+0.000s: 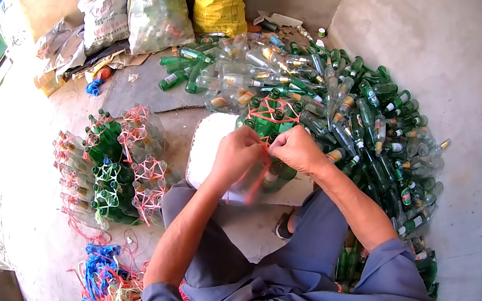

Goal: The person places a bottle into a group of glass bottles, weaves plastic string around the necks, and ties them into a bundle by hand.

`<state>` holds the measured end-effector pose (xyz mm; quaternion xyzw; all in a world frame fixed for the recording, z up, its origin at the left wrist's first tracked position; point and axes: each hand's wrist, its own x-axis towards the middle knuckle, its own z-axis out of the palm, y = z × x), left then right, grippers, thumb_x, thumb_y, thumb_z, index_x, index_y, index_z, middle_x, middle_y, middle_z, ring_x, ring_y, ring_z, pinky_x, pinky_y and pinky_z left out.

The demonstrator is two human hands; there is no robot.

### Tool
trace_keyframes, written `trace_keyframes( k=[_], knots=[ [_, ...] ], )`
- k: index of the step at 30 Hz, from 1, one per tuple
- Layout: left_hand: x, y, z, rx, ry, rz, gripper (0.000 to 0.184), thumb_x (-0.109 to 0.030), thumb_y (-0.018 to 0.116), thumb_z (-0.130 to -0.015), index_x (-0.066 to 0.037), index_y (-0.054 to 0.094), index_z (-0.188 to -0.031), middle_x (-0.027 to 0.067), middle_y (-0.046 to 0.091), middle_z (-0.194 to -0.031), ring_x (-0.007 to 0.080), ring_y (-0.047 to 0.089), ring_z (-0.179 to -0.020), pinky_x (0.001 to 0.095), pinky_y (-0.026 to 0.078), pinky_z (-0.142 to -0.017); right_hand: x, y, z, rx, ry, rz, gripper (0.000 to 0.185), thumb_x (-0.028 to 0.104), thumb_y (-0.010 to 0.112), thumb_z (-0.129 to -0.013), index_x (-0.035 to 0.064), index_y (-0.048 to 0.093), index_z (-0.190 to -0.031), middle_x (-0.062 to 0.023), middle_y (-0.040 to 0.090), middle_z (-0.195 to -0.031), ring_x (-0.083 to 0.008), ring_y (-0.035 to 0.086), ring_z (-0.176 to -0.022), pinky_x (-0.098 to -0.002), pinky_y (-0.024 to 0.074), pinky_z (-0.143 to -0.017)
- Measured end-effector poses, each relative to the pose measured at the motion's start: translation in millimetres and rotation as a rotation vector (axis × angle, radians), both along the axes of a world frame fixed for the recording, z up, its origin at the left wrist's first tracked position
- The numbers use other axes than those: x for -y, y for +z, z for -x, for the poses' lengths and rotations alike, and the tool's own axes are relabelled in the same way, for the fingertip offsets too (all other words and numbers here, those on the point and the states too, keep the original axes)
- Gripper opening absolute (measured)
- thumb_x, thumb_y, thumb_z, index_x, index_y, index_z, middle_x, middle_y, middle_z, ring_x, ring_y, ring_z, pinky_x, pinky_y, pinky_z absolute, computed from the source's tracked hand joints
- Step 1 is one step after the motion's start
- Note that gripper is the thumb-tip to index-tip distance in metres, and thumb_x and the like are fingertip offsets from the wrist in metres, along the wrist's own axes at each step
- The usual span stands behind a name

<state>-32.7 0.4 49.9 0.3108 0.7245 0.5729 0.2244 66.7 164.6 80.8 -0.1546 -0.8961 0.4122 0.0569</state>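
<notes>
Between my knees stands a bundle of green bottles [266,123] with red twine [275,108] laced around the necks. Both hands meet at the near side of its top. My left hand [238,154] is closed in a pinch on the red twine, its fingers curled over the strand. Close beside it, my right hand [298,149] pinches the same twine with thumb and forefinger. Loose ends hang below the hands, blurred. The bundle rests by a white surface [206,146], partly hidden by my arms.
Tied bottle bundles [113,191] stand at the left. Tangled coloured twine [112,288] lies at the lower left. A big heap of loose bottles [368,125] curves round the right side. Filled sacks [158,13] and a yellow sack [219,1] lean against the back wall.
</notes>
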Motion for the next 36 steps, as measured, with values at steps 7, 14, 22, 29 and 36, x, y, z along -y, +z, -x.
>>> trace_keyframes(
  k=[7,14,22,29,36],
  knots=[
    [-1.9,-2.5,1.4,0.184,-0.039,-0.086,0.015,-0.005,0.064,-0.084,0.004,0.066,-0.096,0.0093,0.072,-0.081,0.0139,0.068,-0.074,0.0267,0.053,-0.066,6.5,0.2,-6.5,-0.049,-0.025,0.061,0.022,0.017,0.069,-0.082,-0.0040,0.076,-0.081,-0.0179,0.071,-0.068,-0.0194,0.070,-0.064,-0.0346,0.0530,-0.063],
    [-2.1,-0.5,-0.4,0.220,-0.015,-0.105,0.014,-0.002,0.063,-0.083,0.004,0.066,-0.096,0.0073,0.070,-0.082,0.0121,0.066,-0.074,0.0260,0.053,-0.068,10.2,0.5,-11.0,-0.061,0.007,0.077,0.022,0.018,0.071,-0.084,-0.0029,0.077,-0.085,-0.0186,0.073,-0.073,-0.0225,0.072,-0.066,-0.0353,0.0546,-0.066],
    [0.7,-8.2,6.9,0.440,-0.088,-0.252,0.015,-0.003,0.067,-0.084,0.003,0.065,-0.097,0.0085,0.071,-0.085,0.0139,0.067,-0.075,0.0257,0.052,-0.070,17.4,-6.9,-8.5,-0.011,-0.007,-0.097,0.021,0.022,0.077,-0.080,0.0007,0.075,-0.077,-0.0185,0.069,-0.070,-0.0318,0.069,-0.063,-0.0405,0.0513,-0.061],
    [2.6,-3.7,1.1,0.447,-0.052,-0.290,0.015,-0.004,0.068,-0.084,0.004,0.063,-0.096,0.0097,0.072,-0.086,0.0148,0.068,-0.078,0.0266,0.053,-0.072,12.9,-9.5,-10.8,-0.025,-0.029,-0.015,0.018,0.018,0.075,-0.080,-0.0001,0.076,-0.080,-0.0190,0.070,-0.071,-0.0279,0.070,-0.064,-0.0379,0.0533,-0.064],
    [1.3,-6.2,-1.3,0.415,-0.030,-0.289,0.014,0.000,0.066,-0.086,0.005,0.061,-0.098,0.0108,0.072,-0.088,0.0152,0.070,-0.080,0.0266,0.054,-0.075,5.0,-12.8,-7.6,-0.050,-0.024,0.200,0.016,0.013,0.074,-0.082,-0.0035,0.076,-0.082,-0.0144,0.073,-0.071,-0.0145,0.067,-0.065,-0.0327,0.0521,-0.064]
  ],
)
